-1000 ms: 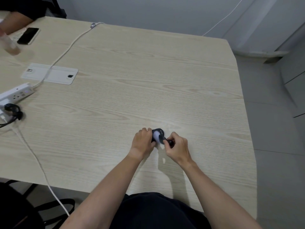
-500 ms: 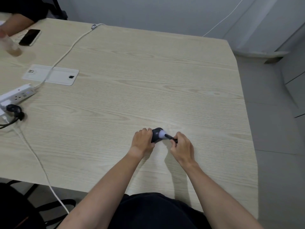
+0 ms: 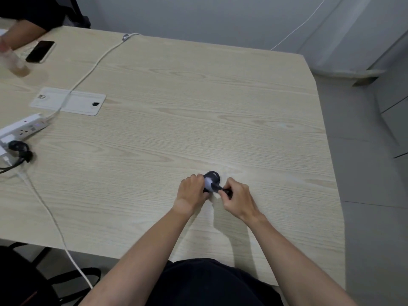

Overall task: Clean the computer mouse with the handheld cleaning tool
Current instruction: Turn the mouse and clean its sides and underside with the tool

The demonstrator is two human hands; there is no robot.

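Observation:
A small black computer mouse [image 3: 213, 176] rests on the light wooden table [image 3: 198, 107], near its front right part. My left hand [image 3: 191, 192] grips the mouse's left side and hides much of it. My right hand [image 3: 237, 198] pinches the dark handle of a cleaning tool [image 3: 223, 190]. The tool's pale, blurred brush head [image 3: 208, 182] lies against the top of the mouse, between my two hands.
A white power strip [image 3: 23, 128] with a black plug [image 3: 18, 149] lies at the left edge, and a white cable [image 3: 55, 221] runs off the front. A white cover plate [image 3: 68, 100] sits behind it. Far left: a phone [image 3: 40, 51], a clear cup [image 3: 14, 62], another person's arm [image 3: 24, 33].
My right hand has shifted a little, so the brush head has moved across the top of the mouse. My left hand keeps its grip. The view has tilted slightly.

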